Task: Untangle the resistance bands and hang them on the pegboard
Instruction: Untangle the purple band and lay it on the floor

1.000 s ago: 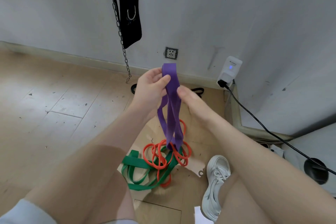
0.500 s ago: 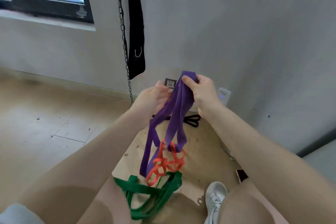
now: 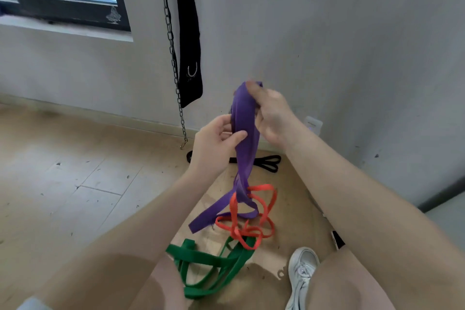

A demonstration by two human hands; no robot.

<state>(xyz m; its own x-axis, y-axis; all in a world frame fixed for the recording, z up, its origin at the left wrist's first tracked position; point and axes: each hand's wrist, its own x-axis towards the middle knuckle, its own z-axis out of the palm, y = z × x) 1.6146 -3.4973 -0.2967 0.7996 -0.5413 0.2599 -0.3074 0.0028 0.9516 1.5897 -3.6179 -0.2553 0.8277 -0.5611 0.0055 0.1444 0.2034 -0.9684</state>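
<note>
Above the floor [image 3: 63, 184], the right hand [image 3: 273, 116] grips the purple band [image 3: 245, 133] at its top and the left hand [image 3: 214, 143] pinches it lower, probably so that the orange band [image 3: 237, 228] and green band [image 3: 214, 263] hang free.

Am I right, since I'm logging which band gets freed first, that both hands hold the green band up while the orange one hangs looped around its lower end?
Not quite. In the head view the left hand and right hand grip the purple band, not the green one. The green band lies on the floor. The orange band does hang looped around the held band's lower end.
</note>
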